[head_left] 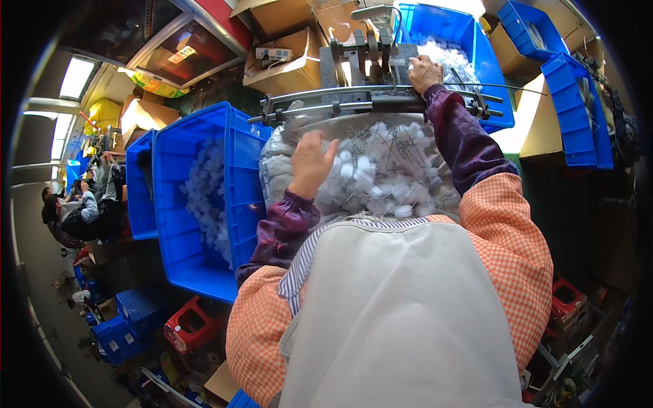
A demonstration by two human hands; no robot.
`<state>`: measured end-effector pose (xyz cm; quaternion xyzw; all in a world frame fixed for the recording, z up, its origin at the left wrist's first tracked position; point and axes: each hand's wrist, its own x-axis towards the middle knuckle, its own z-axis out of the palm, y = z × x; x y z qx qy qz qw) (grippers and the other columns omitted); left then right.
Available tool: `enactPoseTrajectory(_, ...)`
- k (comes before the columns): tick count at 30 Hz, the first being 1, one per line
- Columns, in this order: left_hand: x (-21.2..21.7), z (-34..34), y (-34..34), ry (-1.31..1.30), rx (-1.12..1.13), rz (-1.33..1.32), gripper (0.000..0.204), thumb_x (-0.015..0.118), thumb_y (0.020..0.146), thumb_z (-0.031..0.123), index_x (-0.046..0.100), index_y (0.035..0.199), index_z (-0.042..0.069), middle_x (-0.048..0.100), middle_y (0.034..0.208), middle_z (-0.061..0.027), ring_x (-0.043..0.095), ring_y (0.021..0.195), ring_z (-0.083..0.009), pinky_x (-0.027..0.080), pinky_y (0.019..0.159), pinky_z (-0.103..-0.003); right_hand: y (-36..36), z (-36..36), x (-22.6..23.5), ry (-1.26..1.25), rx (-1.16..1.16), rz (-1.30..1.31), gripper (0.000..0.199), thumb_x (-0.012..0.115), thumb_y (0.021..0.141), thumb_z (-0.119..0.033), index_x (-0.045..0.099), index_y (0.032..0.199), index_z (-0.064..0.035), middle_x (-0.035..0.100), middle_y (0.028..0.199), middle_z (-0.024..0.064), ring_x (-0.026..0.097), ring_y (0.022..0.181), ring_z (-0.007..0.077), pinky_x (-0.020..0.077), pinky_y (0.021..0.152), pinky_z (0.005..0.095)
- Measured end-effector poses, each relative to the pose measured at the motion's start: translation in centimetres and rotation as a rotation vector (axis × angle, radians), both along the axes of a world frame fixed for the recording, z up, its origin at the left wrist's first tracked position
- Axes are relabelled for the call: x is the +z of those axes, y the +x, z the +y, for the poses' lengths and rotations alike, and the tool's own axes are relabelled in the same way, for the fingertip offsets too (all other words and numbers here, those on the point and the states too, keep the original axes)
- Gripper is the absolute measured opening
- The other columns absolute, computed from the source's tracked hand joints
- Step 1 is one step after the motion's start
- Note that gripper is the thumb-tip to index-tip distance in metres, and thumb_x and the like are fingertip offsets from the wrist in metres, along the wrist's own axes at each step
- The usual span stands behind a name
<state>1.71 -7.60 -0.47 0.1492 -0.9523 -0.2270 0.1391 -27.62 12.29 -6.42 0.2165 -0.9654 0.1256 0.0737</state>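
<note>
My left hand hovers at the left edge of a pile of small white plastic pieces, its thumb apart from the fingers and nothing visible in it. Thin metal springs or pins are mixed into that pile, which lies on a pale sheet in front of me. Farther away, my right hand is at the right end of a metal bench machine, fingers curled in. Whatever is between those fingers is too small to make out. Metal rails run across the machine's front.
A large blue bin with white pieces stands at my left. Another blue bin holds white pieces behind the machine at right. Cardboard boxes sit at the back, and a red stool is at lower left. People sit far left.
</note>
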Motion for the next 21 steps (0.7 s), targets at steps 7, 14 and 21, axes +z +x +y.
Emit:
enactPoseTrajectory(7,-3.2,-0.1,0.2,0.211,-0.133,-0.167,0.022,0.056,0.082,0.022,0.059,0.098,0.006,0.063,0.09,-0.0118,0.06,0.084,-0.0301,0.046,0.07,-0.039,-2.1,0.4,3.3,0.253,0.087,-0.056,0.022,0.047,0.081,-0.014,0.058,0.101,-0.0131,0.061,0.103,0.0088,0.058,0.099,0.0263,0.0413,0.085,0.0424)
enactPoseTrajectory(14,0.4,1.7,0.7,-0.041,-0.284,0.197,0.02,0.063,0.077,0.018,0.06,0.092,0.005,0.057,0.093,-0.0087,0.053,0.088,-0.0281,0.045,0.075,-0.037,-4.5,0.5,5.4,0.283,0.211,-0.308,0.025,0.055,0.076,-0.023,0.064,0.099,-0.0154,0.064,0.094,0.0131,0.061,0.09,0.0299,0.0464,0.078,0.0411)
enactPoseTrajectory(21,-0.5,3.9,2.2,0.102,-0.46,-0.024,0.03,0.065,0.075,0.018,0.057,0.101,0.006,0.055,0.09,-0.0102,0.053,0.088,-0.0289,0.044,0.075,-0.037,-6.6,0.2,4.4,0.274,0.225,-0.283,0.021,0.053,0.075,-0.02,0.066,0.09,-0.0143,0.065,0.094,0.0106,0.061,0.09,0.0317,0.0479,0.076,0.041)
